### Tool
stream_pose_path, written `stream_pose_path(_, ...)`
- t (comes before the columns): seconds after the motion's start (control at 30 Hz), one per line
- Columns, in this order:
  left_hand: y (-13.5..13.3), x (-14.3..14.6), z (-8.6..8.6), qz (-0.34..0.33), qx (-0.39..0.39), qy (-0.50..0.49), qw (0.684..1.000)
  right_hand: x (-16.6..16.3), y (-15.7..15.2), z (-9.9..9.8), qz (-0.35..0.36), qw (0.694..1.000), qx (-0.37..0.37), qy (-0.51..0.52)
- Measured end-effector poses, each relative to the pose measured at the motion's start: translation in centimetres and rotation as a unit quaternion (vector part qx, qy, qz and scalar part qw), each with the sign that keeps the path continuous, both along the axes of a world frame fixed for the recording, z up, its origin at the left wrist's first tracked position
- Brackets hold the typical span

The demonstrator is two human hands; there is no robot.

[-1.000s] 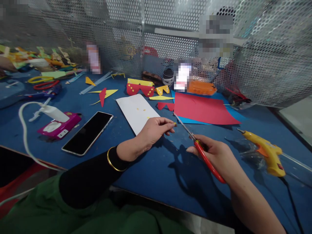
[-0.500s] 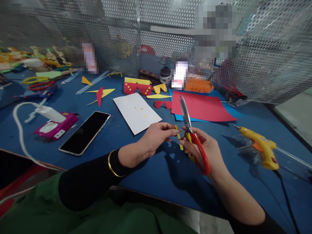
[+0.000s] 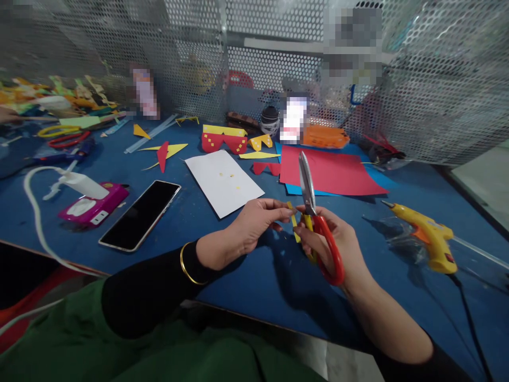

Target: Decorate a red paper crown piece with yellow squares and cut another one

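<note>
Between the left hand (image 3: 258, 220), pinching its far end, and the right hand (image 3: 347, 239), holding scissors (image 3: 307, 183), a yellow strip (image 3: 294, 221) is pointing forward.

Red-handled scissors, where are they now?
In the head view, the scissors are right of centre, in the right hand, just right of the narrow yellow strip.

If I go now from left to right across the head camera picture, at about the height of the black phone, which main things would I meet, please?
Purple power socket → black phone → white sheet → yellow strip → red-handled scissors → yellow glue gun.
</note>
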State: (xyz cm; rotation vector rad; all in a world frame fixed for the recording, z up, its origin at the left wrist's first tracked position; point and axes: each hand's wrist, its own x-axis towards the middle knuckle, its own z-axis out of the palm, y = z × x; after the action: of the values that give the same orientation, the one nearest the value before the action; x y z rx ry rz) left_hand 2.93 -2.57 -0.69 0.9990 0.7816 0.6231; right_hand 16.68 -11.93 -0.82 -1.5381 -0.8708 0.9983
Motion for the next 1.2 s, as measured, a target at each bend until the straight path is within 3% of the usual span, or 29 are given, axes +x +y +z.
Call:
stream_pose_path(0.07,0.6,-0.2,0.0,0.012,0.042,0.022,0.999,0.2,0.0,0.1,-0.016,1.0,0.006,-0.005)
stream_pose_path(0.13,1.5,-0.5,-0.1,0.031,0.155,0.085,0.984,0.5,-0.1,0.4,-0.046,0.999,0.025,-0.01)
stream_pose_path(0.2,2.5,-0.8,-0.4,0.022,0.332,0.206,0.92,1.0,0.0,0.7,-0.082,0.995,0.048,-0.009)
stream_pose_path(0.27,3.2,-0.9,-0.9,-0.029,0.49,0.334,0.804,1.3,0.0,0.9,-0.106,0.992,0.066,-0.002)
stream_pose_path(0.37,3.4,-0.5,-1.7,-0.065,0.535,0.36,0.762,1.4,0.1,0.9,-0.113,0.991,0.072,-0.002)
stream_pose_path(0.93,3.1,0.6,-2.5,-0.102,0.602,0.42,0.671,0.7,0.3,0.2,-0.077,0.995,0.06,0.012)
stream_pose_path(1.07,3.0,0.6,-2.5,-0.099,0.595,0.41,0.684,0.8,0.3,0.1,-0.082,0.995,0.058,0.014)
stream_pose_path(1.2,3.6,0.2,-2.0,-0.075,0.563,0.391,0.724,0.9,0.3,0.1,-0.089,0.994,0.059,0.007)
